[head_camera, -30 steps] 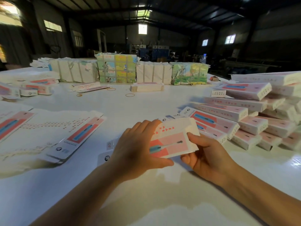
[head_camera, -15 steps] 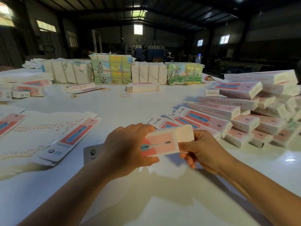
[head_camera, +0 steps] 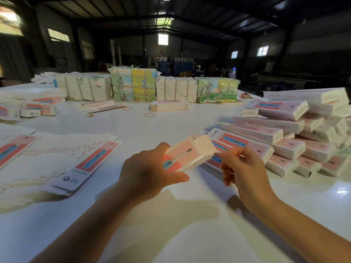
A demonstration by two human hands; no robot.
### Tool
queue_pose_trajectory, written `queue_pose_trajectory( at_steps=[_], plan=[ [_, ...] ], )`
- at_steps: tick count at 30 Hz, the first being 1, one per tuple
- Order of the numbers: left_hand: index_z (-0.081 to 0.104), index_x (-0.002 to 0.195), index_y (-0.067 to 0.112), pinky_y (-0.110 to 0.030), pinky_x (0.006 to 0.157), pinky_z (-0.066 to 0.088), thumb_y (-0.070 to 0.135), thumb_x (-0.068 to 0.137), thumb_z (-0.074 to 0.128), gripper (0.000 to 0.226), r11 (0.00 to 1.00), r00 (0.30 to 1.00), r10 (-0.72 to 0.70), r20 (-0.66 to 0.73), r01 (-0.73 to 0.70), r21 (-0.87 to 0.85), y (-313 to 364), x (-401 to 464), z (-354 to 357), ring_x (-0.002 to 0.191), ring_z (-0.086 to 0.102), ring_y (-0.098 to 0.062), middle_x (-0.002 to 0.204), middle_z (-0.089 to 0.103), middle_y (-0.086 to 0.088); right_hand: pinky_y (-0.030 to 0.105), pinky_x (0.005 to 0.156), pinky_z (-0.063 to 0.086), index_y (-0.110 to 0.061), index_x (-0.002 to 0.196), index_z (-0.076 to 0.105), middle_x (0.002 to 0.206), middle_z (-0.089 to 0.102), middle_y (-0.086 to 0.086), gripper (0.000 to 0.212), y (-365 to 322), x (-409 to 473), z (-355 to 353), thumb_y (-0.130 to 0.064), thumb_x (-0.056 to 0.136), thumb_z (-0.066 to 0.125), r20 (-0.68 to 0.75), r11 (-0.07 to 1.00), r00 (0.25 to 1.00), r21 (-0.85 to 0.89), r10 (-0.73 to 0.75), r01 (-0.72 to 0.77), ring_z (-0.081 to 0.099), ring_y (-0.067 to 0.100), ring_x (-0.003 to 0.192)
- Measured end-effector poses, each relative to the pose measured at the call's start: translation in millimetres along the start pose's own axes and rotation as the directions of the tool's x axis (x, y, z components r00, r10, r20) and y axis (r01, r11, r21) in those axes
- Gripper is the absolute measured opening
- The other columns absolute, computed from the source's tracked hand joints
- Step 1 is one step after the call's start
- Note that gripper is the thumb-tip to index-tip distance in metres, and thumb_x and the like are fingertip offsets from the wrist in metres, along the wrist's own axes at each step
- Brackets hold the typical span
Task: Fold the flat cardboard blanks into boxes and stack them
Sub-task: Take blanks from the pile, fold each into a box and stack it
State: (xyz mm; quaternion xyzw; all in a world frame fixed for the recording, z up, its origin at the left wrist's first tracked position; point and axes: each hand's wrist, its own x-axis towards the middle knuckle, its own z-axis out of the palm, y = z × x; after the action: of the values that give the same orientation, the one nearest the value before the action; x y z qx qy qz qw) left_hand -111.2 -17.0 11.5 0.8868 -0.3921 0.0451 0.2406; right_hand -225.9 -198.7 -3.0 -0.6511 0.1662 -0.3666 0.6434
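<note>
My left hand (head_camera: 150,168) grips a pink and white carton (head_camera: 187,155) just above the white table (head_camera: 190,234); the carton is squared into a box with its white end flap standing open toward the right. My right hand (head_camera: 242,168) is at that flap end with curled fingers, blurred, fingertips at the flap; whether it pinches the flap is unclear. A pile of folded boxes (head_camera: 296,133) rises at the right. Flat blanks (head_camera: 62,158) lie spread on the left.
Wrapped bundles of blanks (head_camera: 133,85) line the far edge of the table. A short stack of flat blanks (head_camera: 168,106) and loose rubber bands (head_camera: 149,115) lie mid-table. More folded boxes (head_camera: 38,108) sit at the far left.
The flat blank held in both hands has been popped into a box shape. My right hand moved from under the carton to its flap end, and the carton tilted up to the right.
</note>
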Motion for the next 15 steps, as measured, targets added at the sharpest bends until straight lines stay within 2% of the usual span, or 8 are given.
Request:
queue_pose_trajectory(
  at_steps=[3,5,7,10,14,15],
  plan=[
    [0.042,0.112,0.034,-0.032,0.074,0.053,0.073,0.069,0.057,0.060,0.997,1.000,-0.030,-0.008,0.030,0.066,3,1,5,0.094,0.061,-0.016,0.121,0.059,0.010,0.019,0.046,0.045,-0.009,0.067,0.069,0.053,0.060,-0.001,0.017,-1,-12,9,-0.009,0.084,0.065,0.071,0.979,0.990,-0.158,-0.119,0.129,0.050,0.009,0.046],
    [0.043,0.112,0.034,-0.031,0.074,0.053,0.074,0.068,0.057,0.061,0.996,0.999,-0.044,-0.009,0.044,0.075,4,2,7,0.092,0.061,-0.016,0.120,0.059,0.010,0.013,0.047,0.044,-0.018,0.068,0.072,0.053,0.061,-0.005,0.022,-1,-17,14,-0.007,0.085,0.063,0.103,0.965,0.982,-0.194,-0.158,0.176,0.050,0.006,0.047],
    [0.044,0.110,0.033,-0.032,0.074,0.053,0.079,0.062,0.052,0.067,0.996,0.999,-0.054,0.000,0.054,0.069,5,3,8,0.092,0.060,-0.016,0.117,0.060,0.009,0.012,0.047,0.042,-0.018,0.067,0.073,0.060,0.063,0.001,0.025,-2,-19,16,-0.004,0.085,0.063,0.117,0.959,0.975,-0.190,-0.189,0.209,0.048,0.007,0.047],
    [0.043,0.108,0.034,-0.032,0.075,0.052,0.076,0.066,0.055,0.061,0.995,0.999,-0.043,0.014,0.042,0.093,9,2,11,0.089,0.059,-0.016,0.110,0.061,0.010,0.012,0.050,0.041,-0.015,0.072,0.073,0.068,0.063,-0.004,0.017,1,-21,18,-0.005,0.085,0.066,0.137,0.951,0.972,-0.221,-0.188,0.215,0.052,0.004,0.053],
    [0.042,0.112,0.035,-0.029,0.075,0.052,0.074,0.068,0.057,0.061,0.993,0.999,-0.016,0.031,0.012,0.115,10,0,13,0.089,0.059,-0.014,0.116,0.060,0.012,0.016,0.057,0.039,-0.013,0.062,0.066,0.057,0.057,-0.009,0.025,6,-18,15,-0.007,0.087,0.065,0.181,0.931,0.969,-0.293,-0.169,0.217,0.049,0.005,0.053],
    [0.042,0.114,0.035,-0.028,0.075,0.052,0.075,0.068,0.057,0.062,0.992,0.999,-0.010,0.040,0.005,0.124,10,0,13,0.090,0.059,-0.013,0.118,0.059,0.013,0.019,0.059,0.039,-0.013,0.066,0.067,0.057,0.057,-0.007,0.022,5,-17,14,-0.008,0.087,0.064,0.181,0.929,0.972,-0.308,-0.153,0.203,0.049,0.005,0.053]
  ],
)
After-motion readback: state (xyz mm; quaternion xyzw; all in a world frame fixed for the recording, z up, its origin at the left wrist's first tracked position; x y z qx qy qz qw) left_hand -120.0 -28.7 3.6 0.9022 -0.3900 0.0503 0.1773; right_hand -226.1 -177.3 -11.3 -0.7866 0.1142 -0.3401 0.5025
